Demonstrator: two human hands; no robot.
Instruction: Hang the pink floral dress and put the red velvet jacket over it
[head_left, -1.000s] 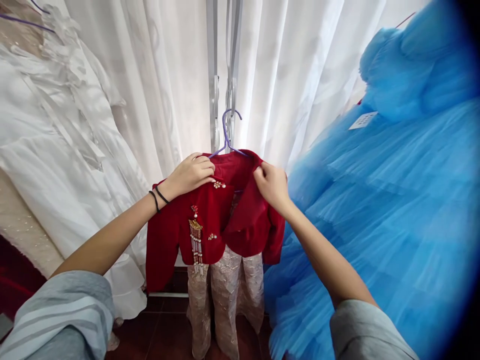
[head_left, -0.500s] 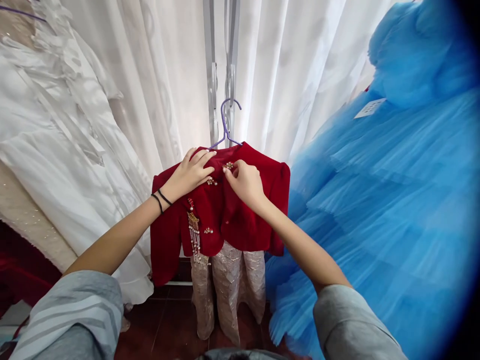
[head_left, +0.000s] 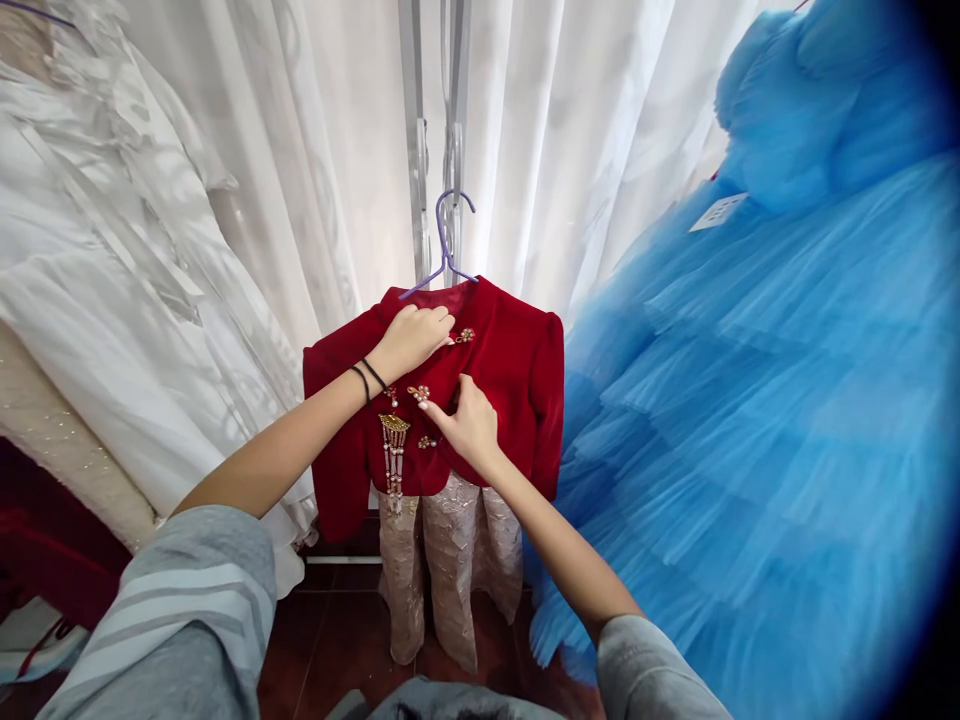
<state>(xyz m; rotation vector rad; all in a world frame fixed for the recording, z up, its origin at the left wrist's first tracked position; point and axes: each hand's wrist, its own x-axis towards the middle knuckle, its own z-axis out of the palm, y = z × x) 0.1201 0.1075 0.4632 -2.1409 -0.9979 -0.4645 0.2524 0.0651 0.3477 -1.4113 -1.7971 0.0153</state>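
Observation:
A red velvet jacket [head_left: 517, 350] hangs in front of me on a purple hanger [head_left: 441, 235]. My left hand [head_left: 414, 338] is closed at its neckline, fingers pinching the front edge beside the upper beaded clasp [head_left: 466, 335]. Lower down, my right hand [head_left: 471, 428] grips the opposite front panel, its fingers partly hidden behind the cloth. Its thumb points at the middle beaded clasp [head_left: 420, 393]. Another beaded clasp [head_left: 427, 442] sits below that. A gold and pearl tassel [head_left: 394, 450] dangles on the left side of the jacket.
Pale patterned fabric [head_left: 450, 560] hangs beneath the jacket. White dresses [head_left: 97, 250] are on the left, and a tiered blue tulle gown [head_left: 750, 400] with a white tag [head_left: 720, 212] fills the right. Behind are a white curtain [head_left: 525, 130] and a grey metal stand [head_left: 414, 80].
My left hand has moved right to the upper clasp, its fingers going from spread to closed. My right hand has dropped from the upper clasp to the middle one.

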